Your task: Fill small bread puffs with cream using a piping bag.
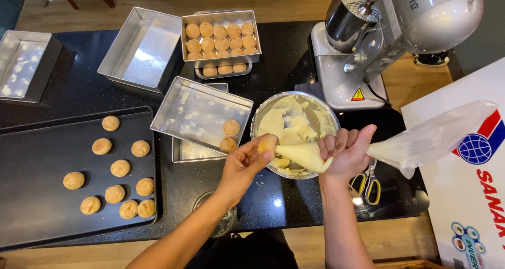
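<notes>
My left hand (243,164) holds a small round golden puff (267,143) over the edge of a metal bowl (329,108) of pale cream. My right hand (347,150) squeezes a clear piping bag (305,156) filled with cream; the bag's tip meets the puff. The bag's loose plastic tail (436,135) trails off to the right. Two more puffs (230,135) lie in a tilted metal tin (194,114) just left of my left hand.
A dark baking tray (31,185) at the left carries several puffs. A tin of several puffs (221,40), an empty tin (139,51) and another tin (23,64) stand behind. A stand mixer (389,32), yellow-handled scissors (368,185), a glass (223,224) and a white box (473,195) surround the bowl.
</notes>
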